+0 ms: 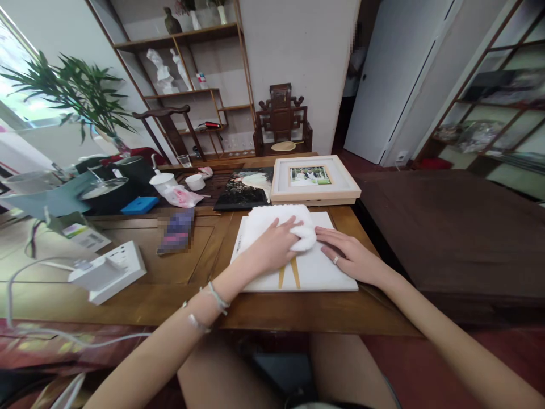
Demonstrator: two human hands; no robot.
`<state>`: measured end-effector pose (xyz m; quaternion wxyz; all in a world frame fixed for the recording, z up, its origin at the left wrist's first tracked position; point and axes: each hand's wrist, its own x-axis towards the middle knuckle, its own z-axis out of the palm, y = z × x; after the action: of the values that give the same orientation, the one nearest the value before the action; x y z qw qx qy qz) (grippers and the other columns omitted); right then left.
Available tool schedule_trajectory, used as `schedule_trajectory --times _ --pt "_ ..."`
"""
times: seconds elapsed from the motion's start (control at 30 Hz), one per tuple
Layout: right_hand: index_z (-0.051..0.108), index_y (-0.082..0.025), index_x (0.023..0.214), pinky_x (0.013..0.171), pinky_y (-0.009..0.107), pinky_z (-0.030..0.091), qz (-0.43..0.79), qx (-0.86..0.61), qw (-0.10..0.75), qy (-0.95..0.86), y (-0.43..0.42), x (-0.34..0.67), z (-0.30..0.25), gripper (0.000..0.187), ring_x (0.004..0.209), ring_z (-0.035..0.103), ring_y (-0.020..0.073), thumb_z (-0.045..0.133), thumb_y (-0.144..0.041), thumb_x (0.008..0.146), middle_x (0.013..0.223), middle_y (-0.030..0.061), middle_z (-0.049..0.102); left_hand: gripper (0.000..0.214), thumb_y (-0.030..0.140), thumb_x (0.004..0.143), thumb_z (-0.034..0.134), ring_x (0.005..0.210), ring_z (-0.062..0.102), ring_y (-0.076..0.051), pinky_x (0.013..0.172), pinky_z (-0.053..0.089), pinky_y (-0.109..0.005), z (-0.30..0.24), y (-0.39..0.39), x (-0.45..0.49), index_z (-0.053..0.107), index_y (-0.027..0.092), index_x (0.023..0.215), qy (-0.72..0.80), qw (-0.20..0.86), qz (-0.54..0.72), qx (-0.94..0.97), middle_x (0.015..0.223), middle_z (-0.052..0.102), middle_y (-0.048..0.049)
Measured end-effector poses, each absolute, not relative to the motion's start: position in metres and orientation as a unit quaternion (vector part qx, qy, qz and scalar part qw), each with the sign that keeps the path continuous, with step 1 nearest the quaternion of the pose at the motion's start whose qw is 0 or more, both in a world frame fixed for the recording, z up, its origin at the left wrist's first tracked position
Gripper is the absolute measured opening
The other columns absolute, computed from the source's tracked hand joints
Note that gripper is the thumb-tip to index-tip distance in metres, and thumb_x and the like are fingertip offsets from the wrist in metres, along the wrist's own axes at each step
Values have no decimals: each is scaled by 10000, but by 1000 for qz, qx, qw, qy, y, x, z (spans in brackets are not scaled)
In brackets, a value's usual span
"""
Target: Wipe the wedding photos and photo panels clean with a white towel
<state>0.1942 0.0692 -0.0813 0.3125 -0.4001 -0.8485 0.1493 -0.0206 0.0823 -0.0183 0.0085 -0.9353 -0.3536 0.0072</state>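
Observation:
A white towel [279,218] lies bunched over the upper part of a flat white board [327,267]. Two gold strips show on the board's near half. My left hand [276,241] presses down on the towel, with its fingers gripping into the folds. My right hand [351,255] rests on the board's right side, fingers stretched out and holding nothing. Its fingertips reach the edge of the towel. Under the towel, the far part of the board is hidden.
Behind the board are a light wooden picture frame [279,176] and a dark picture panel [242,190]. To the left stand a white power strip [117,272] with a cable, a small box [83,230], a blue box [139,204] and a white cup [195,182].

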Motion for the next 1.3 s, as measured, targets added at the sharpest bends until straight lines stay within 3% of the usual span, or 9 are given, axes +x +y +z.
schedule_trajectory --times 0.13,0.27,0.37,0.5,0.73,1.0,1.17,1.3 --pt "564 -234 1249 1073 474 374 156 -414 301 -845 68 195 -81 364 1277 459 240 427 -270 913 1350 67 536 301 315 942 410 1075 584 -257 931 433 -362 -17 106 -30 644 127 956 -401 -4 -46 -915 1077 665 -132" --pt "570 -229 1242 1077 477 371 162 -414 302 -843 68 194 -81 360 1280 455 242 437 -270 910 1351 66 536 309 291 941 394 975 624 -266 873 469 -370 -13 107 -55 648 120 901 -433 6 -50 -900 1007 683 -135" --pt "565 -235 1247 1077 485 370 160 -414 303 -843 68 194 -83 361 1278 458 241 437 -270 911 1349 62 538 264 208 914 405 1146 541 -278 972 416 -426 -18 95 -74 652 117 945 -451 21 -27 -892 1178 625 -148" --pt "562 -231 1255 1088 468 364 157 -417 297 -845 69 194 -84 368 1286 447 241 443 -278 910 1354 54 534 209 89 782 488 1372 262 -268 1118 216 -491 -32 58 -88 685 137 836 -402 41 -5 -914 1463 352 -96" --pt "562 -217 1256 1087 482 361 153 -416 293 -847 68 194 -83 373 1287 445 251 433 -272 910 1358 68 528 179 74 674 531 1395 189 -283 1148 122 -501 -42 -1 -97 649 161 571 -289 25 -66 -955 1499 274 -36" --pt "566 -182 1249 1103 445 348 152 -427 275 -848 67 193 -80 377 1297 433 242 422 -272 913 1361 81 523 208 167 814 498 1380 245 -266 1113 261 -463 -36 72 -96 692 153 887 -391 28 -27 -920 1488 305 -63" --pt "554 -152 1255 1116 437 328 147 -432 263 -850 67 194 -80 387 1301 428 229 396 -281 926 1371 98 510 358 173 879 420 1374 255 -277 1098 282 -473 -37 105 -86 563 161 1207 -427 50 -33 -902 1471 344 -59" --pt "543 -150 1266 1118 450 322 146 -430 254 -854 67 194 -80 394 1305 421 231 390 -291 931 1378 100 502 292 140 815 489 1356 290 -304 1089 303 -484 -33 80 -80 652 153 1057 -420 58 6 -906 1455 373 -72"
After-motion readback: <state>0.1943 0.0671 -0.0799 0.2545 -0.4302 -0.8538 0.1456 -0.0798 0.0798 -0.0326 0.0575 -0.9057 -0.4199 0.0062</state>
